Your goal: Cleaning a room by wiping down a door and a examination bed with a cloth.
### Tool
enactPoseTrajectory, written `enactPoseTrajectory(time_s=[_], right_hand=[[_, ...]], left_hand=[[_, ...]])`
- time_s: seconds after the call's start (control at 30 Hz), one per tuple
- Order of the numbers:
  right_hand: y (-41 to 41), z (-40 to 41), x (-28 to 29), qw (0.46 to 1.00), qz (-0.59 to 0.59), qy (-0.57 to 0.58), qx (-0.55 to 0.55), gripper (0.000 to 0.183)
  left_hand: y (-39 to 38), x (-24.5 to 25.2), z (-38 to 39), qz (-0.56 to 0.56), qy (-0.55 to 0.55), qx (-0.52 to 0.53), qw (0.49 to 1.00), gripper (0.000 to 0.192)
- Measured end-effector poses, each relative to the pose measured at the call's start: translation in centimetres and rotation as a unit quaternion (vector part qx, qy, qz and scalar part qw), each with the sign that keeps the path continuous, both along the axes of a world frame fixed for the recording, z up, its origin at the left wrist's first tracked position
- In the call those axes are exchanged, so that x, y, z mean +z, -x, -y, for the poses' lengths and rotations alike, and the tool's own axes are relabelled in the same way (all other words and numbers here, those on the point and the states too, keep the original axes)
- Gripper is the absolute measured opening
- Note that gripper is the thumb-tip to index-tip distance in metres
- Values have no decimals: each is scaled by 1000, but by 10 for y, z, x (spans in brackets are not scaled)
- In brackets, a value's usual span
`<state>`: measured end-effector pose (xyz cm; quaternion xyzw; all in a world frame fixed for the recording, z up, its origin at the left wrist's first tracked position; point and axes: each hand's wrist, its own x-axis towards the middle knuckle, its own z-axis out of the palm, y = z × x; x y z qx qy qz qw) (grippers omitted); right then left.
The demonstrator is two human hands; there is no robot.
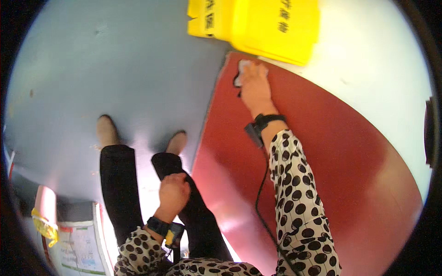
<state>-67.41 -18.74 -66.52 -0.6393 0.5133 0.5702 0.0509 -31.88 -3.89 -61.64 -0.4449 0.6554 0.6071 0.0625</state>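
Observation:
My right hand (255, 82) reaches forward and presses a crumpled white cloth (243, 67) against a flat red surface (293, 155), near its far left corner. The fingers lie over the cloth and hide part of it. A dark edge shows along the cloth's left side; I cannot tell what it belongs to. In front of my right thigh is my left hand (174, 193), its fingers curled in, with no object visible in it. Both wrists wear black bands carrying small dark devices, and a cable (259, 203) runs back from the right one along my sleeve.
Yellow plastic bins (272, 31) bearing dark writing stand beyond the red surface's far end. A pale wall (362, 62) borders its right side. My shoes rest on the grey floor (86, 69). A posted sheet (81, 250) and a yellow plastic bag (45, 227) appear lower left.

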Motion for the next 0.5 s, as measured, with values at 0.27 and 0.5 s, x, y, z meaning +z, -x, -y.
enactPoseTrajectory(time_s=[0.27,0.5], right_hand=[[7,-18,222,992,55,103,-39,43],[-20,-46,531,940,-238,244,25,59]], left_hand=[[7,-21,-12,-22,-12,36,999,27],[12,-12,-9,-54,-32,82,995,26]])
